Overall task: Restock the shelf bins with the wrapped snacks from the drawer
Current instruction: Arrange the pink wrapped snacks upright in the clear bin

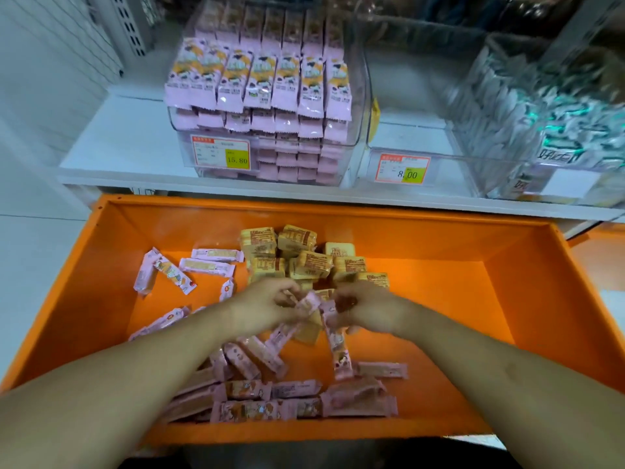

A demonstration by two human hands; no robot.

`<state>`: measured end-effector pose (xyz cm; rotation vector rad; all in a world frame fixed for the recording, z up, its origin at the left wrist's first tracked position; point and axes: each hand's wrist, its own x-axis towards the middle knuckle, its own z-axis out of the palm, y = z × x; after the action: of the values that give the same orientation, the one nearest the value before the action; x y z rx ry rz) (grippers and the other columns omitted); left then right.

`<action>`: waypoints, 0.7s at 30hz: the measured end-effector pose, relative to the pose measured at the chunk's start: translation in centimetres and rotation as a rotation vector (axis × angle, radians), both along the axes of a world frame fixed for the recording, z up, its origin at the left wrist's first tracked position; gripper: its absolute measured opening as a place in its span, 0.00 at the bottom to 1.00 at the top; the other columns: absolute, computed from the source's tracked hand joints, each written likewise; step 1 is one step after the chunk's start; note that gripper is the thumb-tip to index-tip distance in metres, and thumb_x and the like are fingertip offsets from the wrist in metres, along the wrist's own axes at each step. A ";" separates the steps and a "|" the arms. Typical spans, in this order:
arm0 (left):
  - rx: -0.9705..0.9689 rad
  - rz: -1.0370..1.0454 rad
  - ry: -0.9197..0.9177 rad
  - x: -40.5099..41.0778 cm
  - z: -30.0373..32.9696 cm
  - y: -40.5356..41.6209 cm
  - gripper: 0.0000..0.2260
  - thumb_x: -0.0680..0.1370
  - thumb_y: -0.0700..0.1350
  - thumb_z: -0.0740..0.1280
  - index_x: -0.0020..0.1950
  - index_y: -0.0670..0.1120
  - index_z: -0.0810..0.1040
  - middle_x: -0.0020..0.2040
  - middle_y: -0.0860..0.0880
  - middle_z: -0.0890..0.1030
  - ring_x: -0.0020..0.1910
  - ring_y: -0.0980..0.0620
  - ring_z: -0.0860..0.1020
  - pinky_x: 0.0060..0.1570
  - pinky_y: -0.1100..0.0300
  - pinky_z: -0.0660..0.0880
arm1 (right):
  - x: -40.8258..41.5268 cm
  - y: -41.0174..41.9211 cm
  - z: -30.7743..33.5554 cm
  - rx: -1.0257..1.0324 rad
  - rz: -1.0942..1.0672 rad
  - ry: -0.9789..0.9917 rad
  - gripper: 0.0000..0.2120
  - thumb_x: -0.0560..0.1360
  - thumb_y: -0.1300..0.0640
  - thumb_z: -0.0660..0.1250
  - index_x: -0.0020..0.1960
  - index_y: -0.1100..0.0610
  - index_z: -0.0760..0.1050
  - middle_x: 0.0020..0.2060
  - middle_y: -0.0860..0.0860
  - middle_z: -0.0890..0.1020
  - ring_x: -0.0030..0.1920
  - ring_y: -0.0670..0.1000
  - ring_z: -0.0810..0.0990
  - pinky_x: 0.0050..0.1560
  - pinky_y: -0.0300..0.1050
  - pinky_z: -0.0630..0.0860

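Observation:
An open orange drawer (527, 299) holds several pink wrapped snack bars (291, 389) scattered across its floor and a pile of yellow wrapped snacks (297, 255) toward the back. Both my hands meet over the drawer's middle. My left hand (267, 304) pinches a pink bar (309, 304) with curled fingers. My right hand (367, 309) grips another pink bar (334, 336) that hangs down from it. On the white shelf (111, 154) above, a clear bin (358, 96) is packed with pink packets (260, 82).
A nearly empty clear bin (406, 137) with an 8.00 price tag stands right of the pink one. Further right a bin (541, 137) holds silver-wrapped packets. A white pegboard wall (50, 45) rises at the left.

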<state>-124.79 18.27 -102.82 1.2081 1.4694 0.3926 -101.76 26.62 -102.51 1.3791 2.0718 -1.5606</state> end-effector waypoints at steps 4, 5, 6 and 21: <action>-0.013 0.287 -0.194 0.0 7.0 0.6 0.08 0.81 0.53 0.71 0.59 0.54 0.83 0.56 0.51 0.86 0.57 0.49 0.83 0.56 0.47 0.82 | -0.2 0.2 7.8 -0.054 -0.261 0.300 0.12 0.78 0.60 0.76 0.59 0.62 0.79 0.42 0.57 0.82 0.43 0.55 0.84 0.53 0.67 0.84; -0.011 0.331 -0.251 0.4 8.8 0.5 0.09 0.82 0.53 0.70 0.59 0.51 0.83 0.57 0.47 0.86 0.56 0.46 0.83 0.58 0.46 0.80 | -0.3 0.0 9.7 -0.039 -0.296 0.360 0.10 0.78 0.61 0.75 0.58 0.62 0.79 0.42 0.57 0.82 0.42 0.55 0.83 0.52 0.69 0.83; -0.012 0.365 -0.320 0.8 10.6 0.4 0.10 0.82 0.53 0.69 0.57 0.48 0.84 0.56 0.44 0.86 0.54 0.44 0.82 0.55 0.48 0.79 | -0.4 -0.3 11.4 -0.016 -0.322 0.411 0.08 0.79 0.61 0.75 0.56 0.61 0.80 0.42 0.58 0.82 0.43 0.56 0.83 0.52 0.71 0.82; 0.142 0.529 -0.530 1.2 21.0 -1.9 0.14 0.78 0.37 0.73 0.63 0.45 0.81 0.41 0.40 0.85 0.36 0.48 0.79 0.37 0.58 0.76 | -2.2 -2.4 20.2 0.195 -0.568 0.660 0.23 0.73 0.45 0.78 0.59 0.57 0.77 0.34 0.46 0.80 0.42 0.54 0.83 0.57 0.70 0.80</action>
<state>-123.57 16.36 -81.83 0.7196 1.2829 1.1017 -103.92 24.18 -82.30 1.8238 2.3532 -2.3554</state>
